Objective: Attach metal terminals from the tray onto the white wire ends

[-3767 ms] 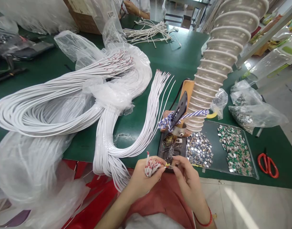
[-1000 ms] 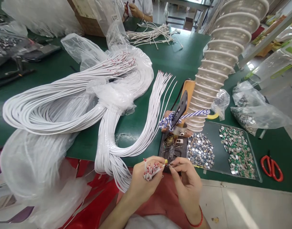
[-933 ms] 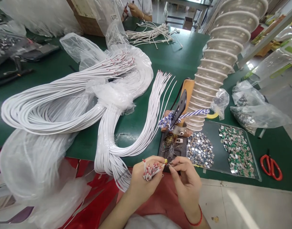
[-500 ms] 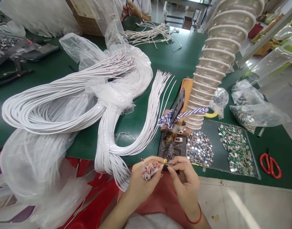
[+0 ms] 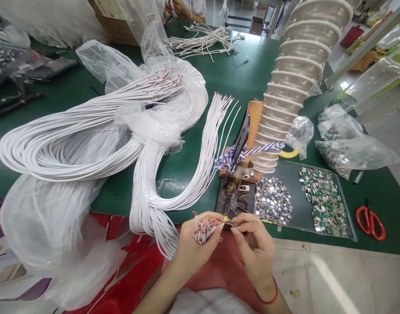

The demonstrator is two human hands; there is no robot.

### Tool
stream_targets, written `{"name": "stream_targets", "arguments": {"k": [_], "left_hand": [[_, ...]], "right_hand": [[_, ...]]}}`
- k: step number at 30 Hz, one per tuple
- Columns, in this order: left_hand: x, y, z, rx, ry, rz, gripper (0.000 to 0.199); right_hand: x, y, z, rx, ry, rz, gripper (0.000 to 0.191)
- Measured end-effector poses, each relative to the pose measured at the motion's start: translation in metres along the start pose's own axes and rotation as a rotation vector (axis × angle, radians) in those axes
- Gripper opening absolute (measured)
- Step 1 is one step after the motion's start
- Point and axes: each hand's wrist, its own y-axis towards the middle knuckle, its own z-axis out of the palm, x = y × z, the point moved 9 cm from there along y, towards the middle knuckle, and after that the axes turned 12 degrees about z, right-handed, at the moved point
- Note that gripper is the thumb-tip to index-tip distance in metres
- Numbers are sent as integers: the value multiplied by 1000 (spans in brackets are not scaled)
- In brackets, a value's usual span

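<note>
My left hand grips a small bundle of white wires with red-marked ends, its tips poking out towards my right hand. The fingertips of my right hand pinch a tiny metal terminal at the end of a wire. Both hands hover just in front of a dark crimping jig with brass parts. Large coils of white wire lie to the left, partly wrapped in clear plastic, and a loose fan of wire ends runs up beside the jig.
A ribbed translucent duct rises right of the jig. A dark tray holds several heaps of small metal clips. Red-handled scissors and plastic bags of clips lie on the green bench. A co-worker's hands work at the far side.
The view has shifted slightly and tilted. Both hands stay pinched together in front of the jig, with only small movements of the wire bundle and terminal.
</note>
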Motion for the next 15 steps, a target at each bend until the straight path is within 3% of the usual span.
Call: {"name": "stream_targets", "arguments": {"k": [15], "left_hand": [[4, 6, 0, 22, -111, -131, 10]], "right_hand": [[3, 2, -2, -9, -64, -21, 15]]}}
